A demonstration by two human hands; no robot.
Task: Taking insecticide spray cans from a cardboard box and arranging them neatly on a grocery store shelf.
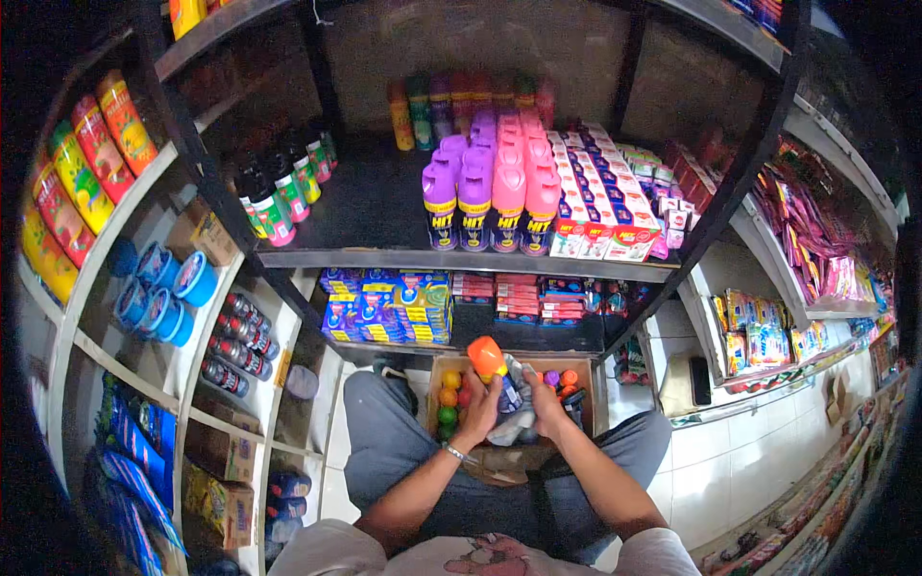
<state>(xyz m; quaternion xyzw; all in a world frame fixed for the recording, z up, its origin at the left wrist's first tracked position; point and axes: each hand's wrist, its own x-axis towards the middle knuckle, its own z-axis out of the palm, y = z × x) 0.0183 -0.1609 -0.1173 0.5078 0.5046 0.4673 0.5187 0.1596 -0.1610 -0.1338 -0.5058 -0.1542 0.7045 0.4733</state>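
My left hand (481, 412) holds a spray can with an orange cap (486, 356), tilted with its cap up and to the left. A grey-white cloth (513, 430) lies against the can's body, and my right hand (549, 409) grips this cloth on the can's right side. Both hands are above an open cardboard box (438, 374) between my crossed legs. Inside the box, cans with green, yellow and orange caps (447, 415) show at the left, more with purple and orange caps (568, 377) at the right.
Ahead, a black shelf (346, 216) bears purple and pink HIT spray cans (474, 205) and small cartons (601, 216). Beneath it are stacked blue and yellow boxes (389, 309). White side shelves hold blue tubs (194, 277) and dark bottles (238, 345). A phone (699, 381) lies at the right.
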